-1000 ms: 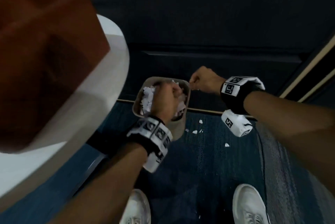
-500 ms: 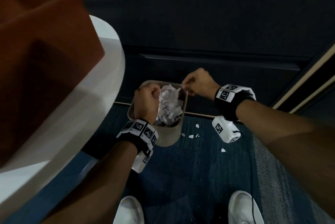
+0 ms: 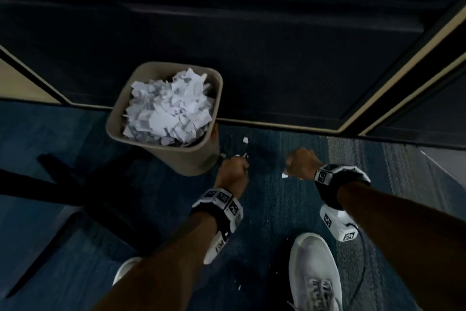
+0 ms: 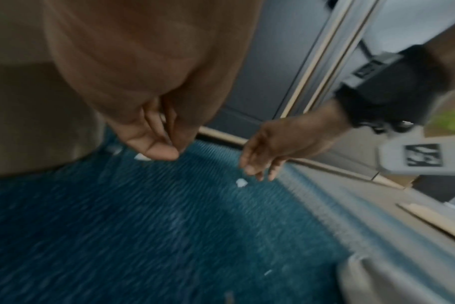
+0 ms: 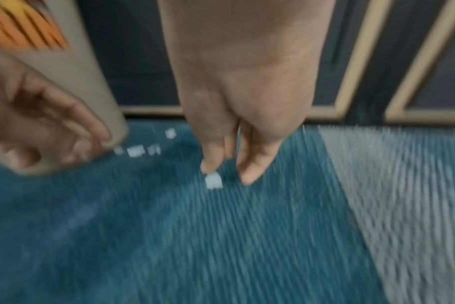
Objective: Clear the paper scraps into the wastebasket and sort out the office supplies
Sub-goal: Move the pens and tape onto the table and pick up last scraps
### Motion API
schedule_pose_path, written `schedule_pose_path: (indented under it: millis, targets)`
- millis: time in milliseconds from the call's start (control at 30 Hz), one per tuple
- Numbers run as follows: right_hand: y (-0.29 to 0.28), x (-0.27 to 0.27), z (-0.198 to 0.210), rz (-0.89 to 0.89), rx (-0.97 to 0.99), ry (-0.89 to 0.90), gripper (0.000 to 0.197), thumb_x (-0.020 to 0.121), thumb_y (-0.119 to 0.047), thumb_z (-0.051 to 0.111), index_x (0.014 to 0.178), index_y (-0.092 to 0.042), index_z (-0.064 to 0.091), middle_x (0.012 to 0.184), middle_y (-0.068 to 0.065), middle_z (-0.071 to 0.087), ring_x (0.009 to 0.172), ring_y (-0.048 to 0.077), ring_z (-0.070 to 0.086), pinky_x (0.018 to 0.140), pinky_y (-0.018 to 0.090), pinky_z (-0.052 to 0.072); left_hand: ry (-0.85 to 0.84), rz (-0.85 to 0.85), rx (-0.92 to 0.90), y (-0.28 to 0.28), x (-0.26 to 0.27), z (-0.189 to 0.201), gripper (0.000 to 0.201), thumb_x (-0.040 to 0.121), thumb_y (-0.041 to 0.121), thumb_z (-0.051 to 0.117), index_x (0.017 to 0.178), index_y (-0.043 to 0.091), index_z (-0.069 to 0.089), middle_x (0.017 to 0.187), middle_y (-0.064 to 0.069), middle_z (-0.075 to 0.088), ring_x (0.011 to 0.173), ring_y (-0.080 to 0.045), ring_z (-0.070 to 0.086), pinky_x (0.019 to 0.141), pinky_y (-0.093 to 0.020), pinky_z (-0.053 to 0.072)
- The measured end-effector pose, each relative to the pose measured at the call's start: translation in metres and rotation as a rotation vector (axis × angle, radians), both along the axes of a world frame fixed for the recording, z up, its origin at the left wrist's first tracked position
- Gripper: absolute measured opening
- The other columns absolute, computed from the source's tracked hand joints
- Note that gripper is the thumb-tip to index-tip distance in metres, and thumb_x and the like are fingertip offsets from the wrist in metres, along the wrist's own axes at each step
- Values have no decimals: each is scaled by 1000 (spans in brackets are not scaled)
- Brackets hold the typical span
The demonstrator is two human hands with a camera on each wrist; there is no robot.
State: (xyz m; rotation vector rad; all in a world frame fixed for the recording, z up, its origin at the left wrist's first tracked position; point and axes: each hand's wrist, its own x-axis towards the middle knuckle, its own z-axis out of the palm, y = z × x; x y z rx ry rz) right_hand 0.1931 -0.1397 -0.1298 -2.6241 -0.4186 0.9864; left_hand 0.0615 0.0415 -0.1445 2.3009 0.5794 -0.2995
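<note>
Now my right fingers [image 5: 255, 164] hang loose, tips just above paper scrap [image 5: 214, 181] on blue carpet [image 3: 277, 222]. My left hand [image 3: 232, 172] loosely curled, empty, beside wastebasket [image 3: 191, 159]; more scraps [image 5: 136, 151] near wastebasket base.

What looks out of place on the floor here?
Small paper scraps lie scattered on the blue carpet beside the full wastebasket, apparently spilled. The right hand reaches toward one.

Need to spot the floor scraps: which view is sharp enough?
Head view: dim but sharpest, wastebasket and scrap readable. Left wrist: motion-smeared carpet. Right wrist: streaked too, yet the scrap at the right hand fingertips shows.
</note>
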Motion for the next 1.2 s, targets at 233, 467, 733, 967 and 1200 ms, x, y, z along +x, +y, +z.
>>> schedule_pose_path:
  millis: [233, 467, 733, 967, 1200]
  targets:
    - [-19, -26, -58, -179, 182, -158, 28, 89, -17, 72, 112, -5, 62, 104, 11, 65, 97, 31, 63, 79, 44, 52, 156, 36, 222, 11, 30, -28, 51, 100, 24, 55, 144, 6, 37, 147, -16, 34, 134, -35, 38, 109, -43, 37]
    - [-16, -50, -65, -60, 173, -283, 19, 88, 5, 57, 102, -1, 68, 110, 19, 59, 101, 37, 55, 80, 41, 44, 164, -45, 422, 11, 49, -33, 21, 103, 9, 43, 116, 4, 59, 128, -14, 50, 112, -32, 52, 91, -39, 45]
    - [6, -25, -62, -279, 319, -115, 23, 86, 9, 45, 83, -11, 55, 90, 11, 57, 77, 31, 54, 63, 42, 42, 29, 127, 159, 12, 44, -34, 21, 94, 2, 46, 103, 6, 65, 109, -18, 63, 103, -36, 59, 82, -41, 48]
    - [61, 7, -46, -354, 428, -109, 16, 85, 2, 58, 85, -6, 71, 83, 17, 71, 77, 30, 69, 68, 46, 61, 4, 78, 158, 2, 52, -39, 17, 99, 20, 52, 104, 8, 63, 110, -14, 57, 106, -37, 56, 80, -42, 46]
    - [110, 10, -45, -167, 407, -154, 26, 94, -14, 61, 69, -7, 66, 76, 15, 66, 75, 28, 59, 67, 33, 44, -63, 114, 151, -3, 56, -54, 32, 102, 12, 38, 127, 7, 59, 125, -15, 59, 113, -34, 56, 90, -41, 47]
